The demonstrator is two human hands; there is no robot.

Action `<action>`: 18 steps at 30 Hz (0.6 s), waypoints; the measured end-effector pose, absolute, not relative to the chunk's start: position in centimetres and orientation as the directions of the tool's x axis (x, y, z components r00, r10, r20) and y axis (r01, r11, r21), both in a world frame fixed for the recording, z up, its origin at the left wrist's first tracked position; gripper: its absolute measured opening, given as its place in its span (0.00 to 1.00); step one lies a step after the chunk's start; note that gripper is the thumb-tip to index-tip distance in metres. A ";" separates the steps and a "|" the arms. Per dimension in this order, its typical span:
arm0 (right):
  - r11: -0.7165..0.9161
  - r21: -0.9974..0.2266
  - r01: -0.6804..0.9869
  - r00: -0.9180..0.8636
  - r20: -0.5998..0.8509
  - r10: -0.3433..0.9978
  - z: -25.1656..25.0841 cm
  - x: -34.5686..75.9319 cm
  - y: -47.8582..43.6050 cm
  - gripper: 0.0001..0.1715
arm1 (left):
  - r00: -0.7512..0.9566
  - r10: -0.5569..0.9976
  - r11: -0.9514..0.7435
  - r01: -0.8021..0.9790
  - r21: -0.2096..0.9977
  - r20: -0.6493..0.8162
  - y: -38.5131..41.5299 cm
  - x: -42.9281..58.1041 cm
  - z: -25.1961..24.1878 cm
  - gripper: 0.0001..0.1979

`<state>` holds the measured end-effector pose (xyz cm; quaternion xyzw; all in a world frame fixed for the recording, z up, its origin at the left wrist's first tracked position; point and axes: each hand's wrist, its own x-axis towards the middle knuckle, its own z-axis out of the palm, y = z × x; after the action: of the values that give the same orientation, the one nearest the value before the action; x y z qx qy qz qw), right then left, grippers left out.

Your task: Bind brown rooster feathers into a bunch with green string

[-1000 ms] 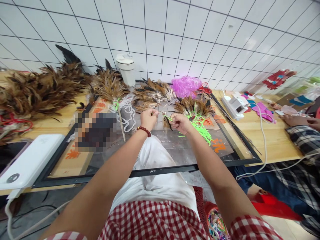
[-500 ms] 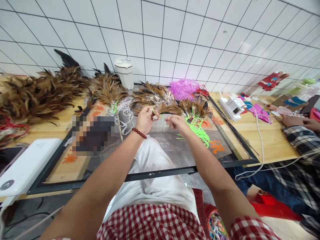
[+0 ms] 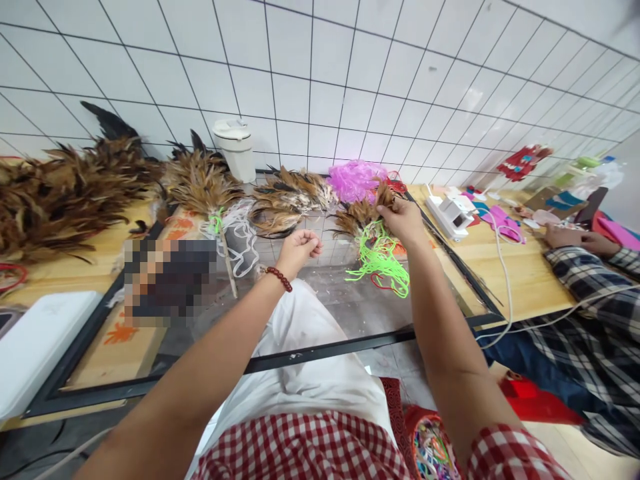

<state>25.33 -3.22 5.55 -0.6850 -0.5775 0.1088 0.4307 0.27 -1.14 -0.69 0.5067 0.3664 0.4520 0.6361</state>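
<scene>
My right hand pinches a small brown feather bundle over the right-hand pile. Beside and below it lie brown feathers with a tangle of bright green cords hanging toward me. My left hand, a beaded bracelet at its wrist, hovers over the glass in the middle with fingers curled and nothing showing in them. Behind it is a loose heap of brown and black feathers. To the left, a feather bunch tied with green cord rests by a thin stick.
A black-framed glass panel spans the wooden table. A white cup and a pink plastic bag stand at the back. Large feather heaps cover the left; a white power strip and a co-worker's hands are at right.
My right hand has moved right and away from my left hand, carrying the feather bundle to the pile with green cords. My left hand has let go of it. The view has shifted slightly.
</scene>
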 end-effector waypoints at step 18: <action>0.022 -0.343 0.939 0.036 0.162 0.986 0.7 22.4 -12.7 0.14 | 0.311 0.950 0.079 -0.150 0.986 -0.029 -1.1 0.7 -1.0 0.05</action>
<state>22.37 -12.67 0.65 -0.6964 -0.6912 0.0644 0.1822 0.66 -1.07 -0.98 0.5162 0.3875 0.4406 0.6239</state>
